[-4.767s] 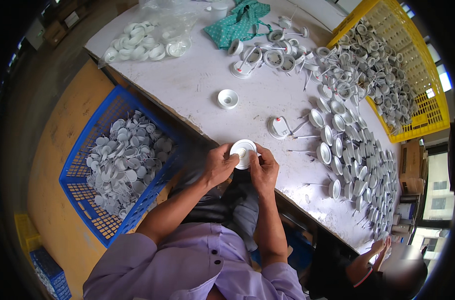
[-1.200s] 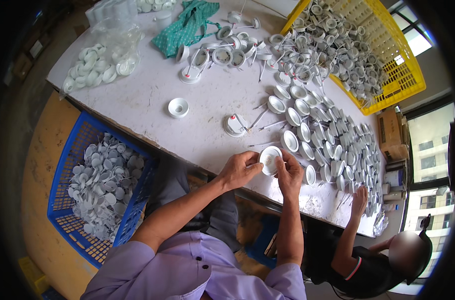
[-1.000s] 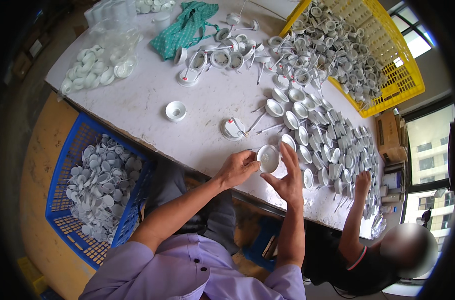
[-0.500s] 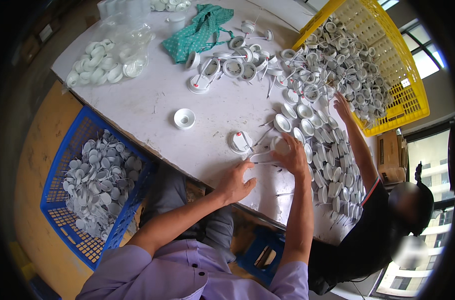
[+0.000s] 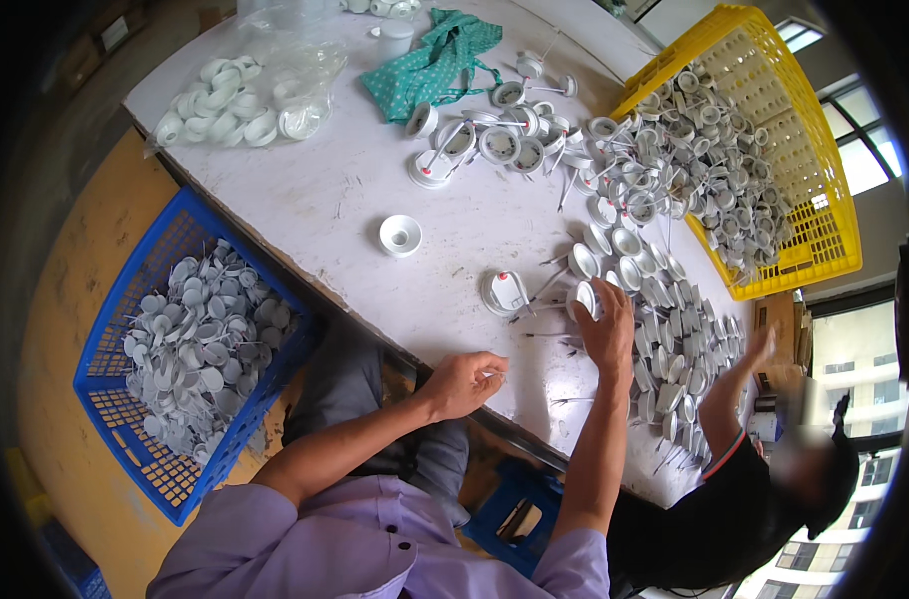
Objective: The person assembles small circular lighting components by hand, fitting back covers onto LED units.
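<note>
white bench (image 5: 354,200) lies bare by its near edge, where my left hand (image 5: 464,384) curls loosely, pinching something i can't make out. my right hand (image 5: 606,329) has left it, now closed over a white cup (image 5: 582,298) beside the rows.

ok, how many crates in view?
2. A blue crate sits on the floor at the person's left, below the table edge, full of white discs. A yellow crate sits on the table's far right, holding white parts. More could be hidden outside the frame.
</note>
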Tool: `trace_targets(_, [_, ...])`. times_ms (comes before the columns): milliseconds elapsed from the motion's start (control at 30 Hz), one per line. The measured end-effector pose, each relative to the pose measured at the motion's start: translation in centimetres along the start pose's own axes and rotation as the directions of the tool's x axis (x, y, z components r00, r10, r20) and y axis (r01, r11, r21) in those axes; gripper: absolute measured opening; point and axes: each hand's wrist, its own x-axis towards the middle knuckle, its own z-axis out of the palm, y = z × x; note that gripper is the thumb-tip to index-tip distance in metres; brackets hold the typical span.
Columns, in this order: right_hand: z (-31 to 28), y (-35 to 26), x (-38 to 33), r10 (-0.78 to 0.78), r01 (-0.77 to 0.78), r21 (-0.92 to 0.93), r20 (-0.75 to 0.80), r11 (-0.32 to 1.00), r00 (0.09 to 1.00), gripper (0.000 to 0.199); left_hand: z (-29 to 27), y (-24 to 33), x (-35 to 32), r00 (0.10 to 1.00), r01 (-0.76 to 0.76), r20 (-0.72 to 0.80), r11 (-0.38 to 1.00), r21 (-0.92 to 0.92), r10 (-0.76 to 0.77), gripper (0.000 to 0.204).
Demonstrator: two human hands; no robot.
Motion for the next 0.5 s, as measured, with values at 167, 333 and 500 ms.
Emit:
trace_targets(167, [1.1,-7.2,-0.4,-0.021,-0.113,0.524,0.242,0.844,0.97,0.062,-1.9,0.2,0.5,0.993,0.099,-0.044,0.982,-0.16,-0.108,0.027])
trace_targets(333, [4.0,-8.7,-0.9,0.003,-0.036,0.634,0.053,0.773,0.999,0.037,-3.7,1.8,2.2,0.939,0.286,0.021,0.746,-0.601,-0.343,0.056])
trace_targets(500, [4.2,-13.3,-5.0,0.099,0.126,0.756,-0.244,0.642,0.965,0.022,-5.1,1.4,3.5,0.876,0.471,0.32,0.496,-0.73,-0.361,0.067])
